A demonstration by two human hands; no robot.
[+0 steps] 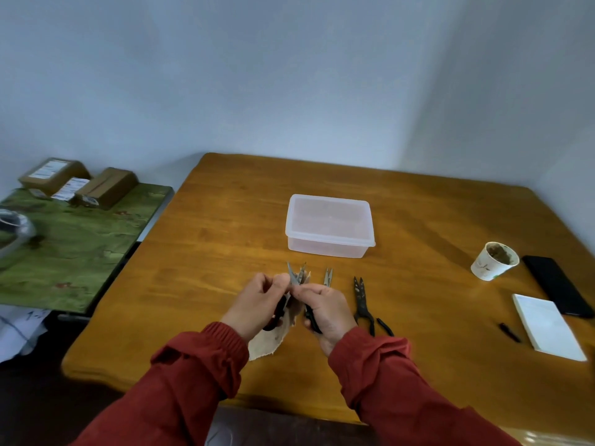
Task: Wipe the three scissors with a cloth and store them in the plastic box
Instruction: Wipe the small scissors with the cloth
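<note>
Above the table's front middle I hold a pair of black-handled scissors (pixel 297 274), their grey blades spread and pointing away from me. My right hand (pixel 326 309) grips one black handle. My left hand (pixel 257 300) pinches a beige cloth (pixel 269 341) against the scissors near the blade base, and the cloth hangs down below that hand. The other handle shows under my left palm. Small metal snips (pixel 327 275) lie just right of my hands. Dark scissors (pixel 362 305) lie further right. The translucent plastic box (pixel 330 225) stands beyond, its lid on.
A used paper cup (pixel 494 260), a black phone (pixel 557 286), a white notepad (pixel 547 326) and a small black cap (pixel 510 332) sit at the wooden table's right side. At the left, a green-topped side table (pixel 80 246) carries cardboard parcels (pixel 77 181).
</note>
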